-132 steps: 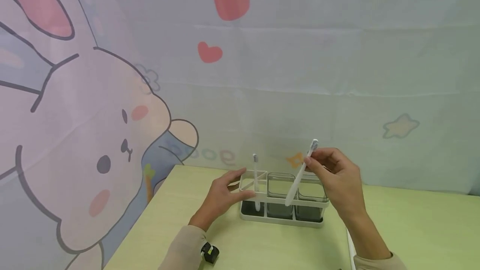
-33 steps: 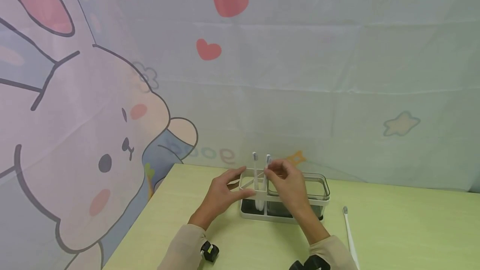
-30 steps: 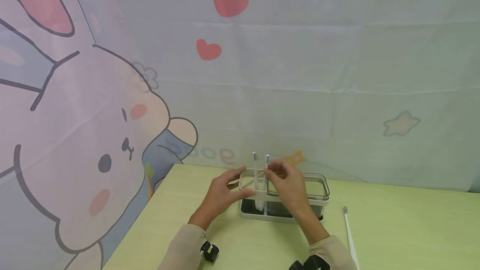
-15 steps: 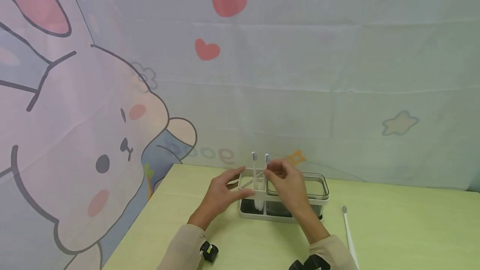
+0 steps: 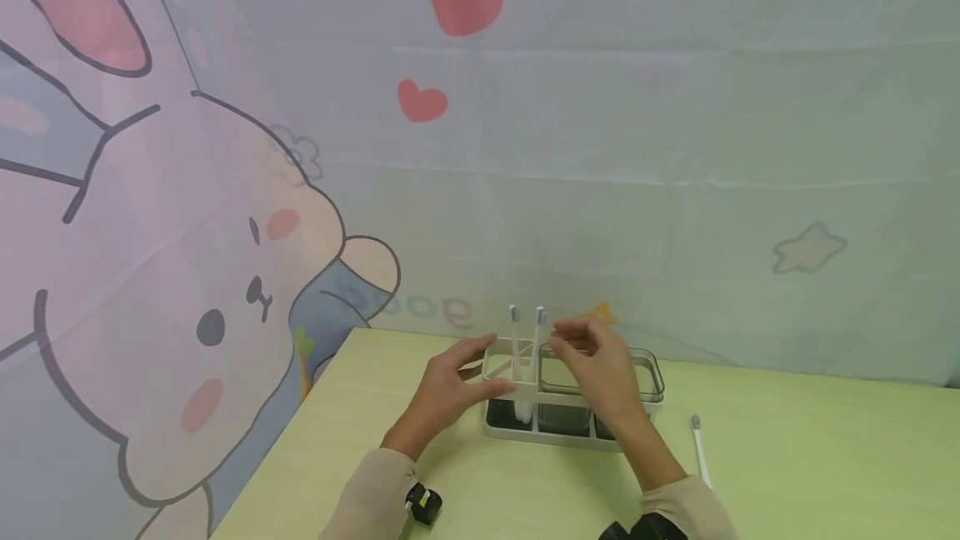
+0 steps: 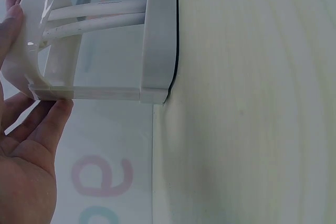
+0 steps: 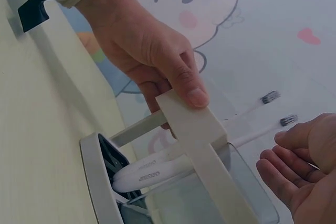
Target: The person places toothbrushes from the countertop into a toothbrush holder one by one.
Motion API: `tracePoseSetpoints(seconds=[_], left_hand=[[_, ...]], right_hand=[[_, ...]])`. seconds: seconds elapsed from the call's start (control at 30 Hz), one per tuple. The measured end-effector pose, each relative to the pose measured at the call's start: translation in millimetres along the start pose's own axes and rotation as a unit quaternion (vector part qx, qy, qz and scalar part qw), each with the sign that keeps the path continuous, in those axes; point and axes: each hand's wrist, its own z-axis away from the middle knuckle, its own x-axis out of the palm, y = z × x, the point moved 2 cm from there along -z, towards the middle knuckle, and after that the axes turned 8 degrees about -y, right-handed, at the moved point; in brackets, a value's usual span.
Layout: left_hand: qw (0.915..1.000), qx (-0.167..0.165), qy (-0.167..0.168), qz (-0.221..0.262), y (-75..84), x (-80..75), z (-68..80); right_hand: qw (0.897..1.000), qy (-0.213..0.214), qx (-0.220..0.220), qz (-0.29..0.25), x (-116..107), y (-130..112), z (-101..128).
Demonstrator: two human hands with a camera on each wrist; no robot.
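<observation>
A white toothbrush holder (image 5: 558, 438) with clear cups stands on the pale green table (image 5: 810, 473). My left hand (image 5: 487, 367) grips its left end, thumb on the front rim; the right wrist view shows that thumb (image 7: 193, 94) pressed on the white frame (image 7: 202, 145). Two white toothbrushes (image 5: 537, 333) stand together in the left compartment, heads up. My right hand (image 5: 579, 340) hovers just right of them, fingers relaxed and holding nothing. In the left wrist view both toothbrush handles (image 6: 94, 17) lie inside the holder (image 6: 157, 35) beside my left palm (image 6: 26, 156).
A third white toothbrush (image 5: 699, 450) lies flat on the table to the right of the holder. A cartoon rabbit backdrop (image 5: 225, 215) hangs close behind and to the left. The table's left edge (image 5: 300, 415) runs diagonally near my left arm.
My right hand carried a toothbrush to the left compartment, let go of it and drew slightly right. The left hand has kept its grip on the holder.
</observation>
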Motion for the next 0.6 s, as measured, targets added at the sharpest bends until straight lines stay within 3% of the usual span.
tracePoseSetpoints(seconds=[0.6], left_hand=[[0.9999, -0.015, 0.001, 0.004, -1.5, 1.7, -1.1]], right_hand=[[0.999, 0.007, -0.027, 0.047, -50.3, -4.9, 28.1]])
